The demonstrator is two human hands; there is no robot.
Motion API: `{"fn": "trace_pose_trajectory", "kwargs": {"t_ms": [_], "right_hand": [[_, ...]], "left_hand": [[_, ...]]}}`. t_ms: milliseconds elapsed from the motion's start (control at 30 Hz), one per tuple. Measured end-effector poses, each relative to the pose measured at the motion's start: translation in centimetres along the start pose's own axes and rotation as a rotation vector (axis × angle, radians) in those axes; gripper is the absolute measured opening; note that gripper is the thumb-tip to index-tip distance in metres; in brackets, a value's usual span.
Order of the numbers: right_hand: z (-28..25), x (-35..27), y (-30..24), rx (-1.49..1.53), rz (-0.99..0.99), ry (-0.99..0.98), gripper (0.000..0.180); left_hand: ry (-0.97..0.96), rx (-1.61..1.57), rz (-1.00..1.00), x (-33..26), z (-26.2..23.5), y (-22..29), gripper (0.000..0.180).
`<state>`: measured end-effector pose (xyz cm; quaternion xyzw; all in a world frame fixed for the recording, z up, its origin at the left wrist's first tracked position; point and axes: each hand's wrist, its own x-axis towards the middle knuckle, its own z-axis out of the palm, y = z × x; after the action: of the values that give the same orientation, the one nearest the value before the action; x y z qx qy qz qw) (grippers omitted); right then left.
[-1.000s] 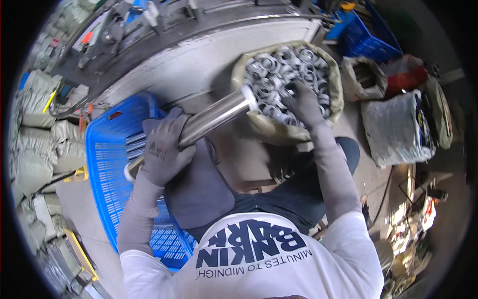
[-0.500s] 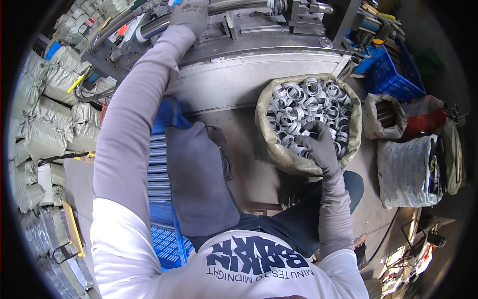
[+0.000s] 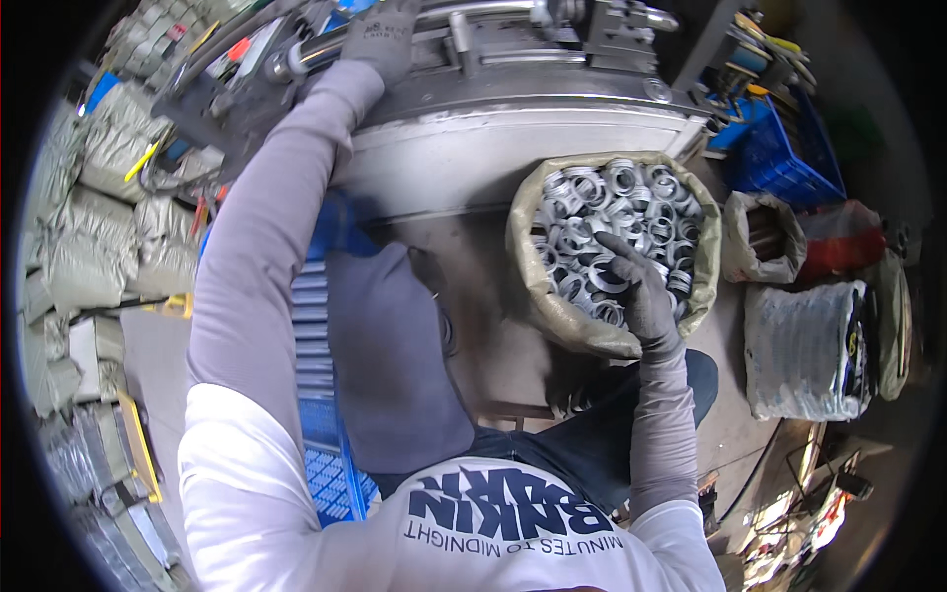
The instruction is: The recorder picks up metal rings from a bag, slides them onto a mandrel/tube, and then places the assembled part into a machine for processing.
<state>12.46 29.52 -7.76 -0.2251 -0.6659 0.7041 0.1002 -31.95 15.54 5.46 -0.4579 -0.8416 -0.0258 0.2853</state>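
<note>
My left hand, in a grey glove, is wrapped over a shiny metal tube lying along the machine at the top; its fingertips are partly hidden. Lower right, a pale woven sack with a rolled rim is full of grey metal rings. My gloved right hand reaches into it from the near side. One ring sits between its thumb and fingers, while the index finger stretches forward over the heap.
A blue crate of metal tubes stands left of my legs, partly under a dark grey cloth. Right of the rings are a small sack, a blue crate and a pale bundle. Stuffed sacks line the left.
My right hand has shifted slightly among the rings, its bent index finger now straighter and a ring showing in its grasp. My left hand stays on the tube. The view has tilted slightly.
</note>
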Motion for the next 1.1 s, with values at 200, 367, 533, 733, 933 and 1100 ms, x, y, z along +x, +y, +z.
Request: {"fn": "trace_pose_trajectory", "kwargs": {"t_ms": [200,367,533,733,933,1100], "right_hand": [[-0.3,-0.3,1.8,0.080,-0.102,0.057,0.065],[-2.4,0.7,5.8,-0.329,-0.335,-0.098,0.055],[-0.4,-0.1,5.8,-0.882,-0.295,0.052,0.052],[0.9,-0.8,6.5,-0.747,-0.165,-0.002,0.054],[6.7,-1.6,2.6,-0.902,-0.140,0.012,0.040],[6.4,-2.3,1.6,-0.940,-0.239,0.023,0.046]], "left_hand": [[0.116,-0.272,0.068,-20.5,-4.2,-6.3,0.045],[-0.405,-0.032,-0.327,-52.0,3.8,-14.7,0.038],[-1.285,0.023,-0.443,-71.5,8.1,-9.9,0.030],[-1.242,-0.021,-0.376,-79.9,9.9,-1.7,0.030],[-1.396,-0.133,-0.514,-81.1,11.3,0.4,0.048],[-1.102,-0.271,-0.411,-79.0,10.6,0.5,0.057]]}}
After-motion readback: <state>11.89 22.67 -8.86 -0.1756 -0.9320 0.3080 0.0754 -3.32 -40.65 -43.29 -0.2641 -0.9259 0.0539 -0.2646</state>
